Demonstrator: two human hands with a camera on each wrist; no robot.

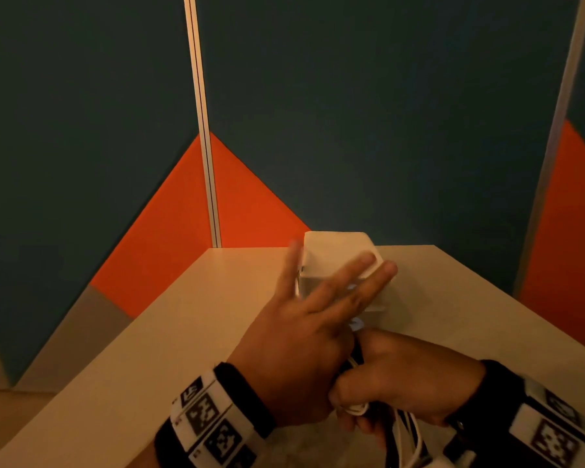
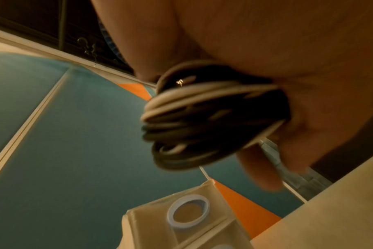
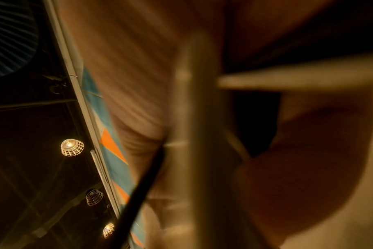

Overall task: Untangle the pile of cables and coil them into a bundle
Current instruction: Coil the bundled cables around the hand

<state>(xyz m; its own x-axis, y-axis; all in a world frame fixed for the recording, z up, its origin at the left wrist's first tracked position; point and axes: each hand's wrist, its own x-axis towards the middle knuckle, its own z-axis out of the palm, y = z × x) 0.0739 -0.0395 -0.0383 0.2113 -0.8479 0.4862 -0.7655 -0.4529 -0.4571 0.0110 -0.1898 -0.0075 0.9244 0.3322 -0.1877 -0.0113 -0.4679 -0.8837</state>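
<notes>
The coil of cables (image 2: pixel 211 118), black and white strands wound together, sits wrapped around the left hand (image 1: pixel 298 352), low in front of the person and above the near part of the table (image 1: pixel 169 332). In the left wrist view about 8 or more turns lie stacked against the palm, some crossing one another rather than lying side by side. The left hand's fingers (image 1: pixel 352 288) are spread and straight, so the coil hangs on the hand as on a spool rather than being squeezed.

The right hand (image 1: pixel 406 383) is curled around loose white and black strands (image 1: pixel 409 430) that trail down out of view below; it pinches them just beside the left palm. This looks like the winding step, fairly far along.

To do it well, I would keep light tension on the loose strands, feed each turn next to the last instead of across it, and hold the left fingers stiff so loops do not slip off the tips.

The coil's loops run roughly across the palm, so its axis appears to follow the left fingers, pointing away toward the white box (image 1: pixel 338 255) on the table.
</notes>
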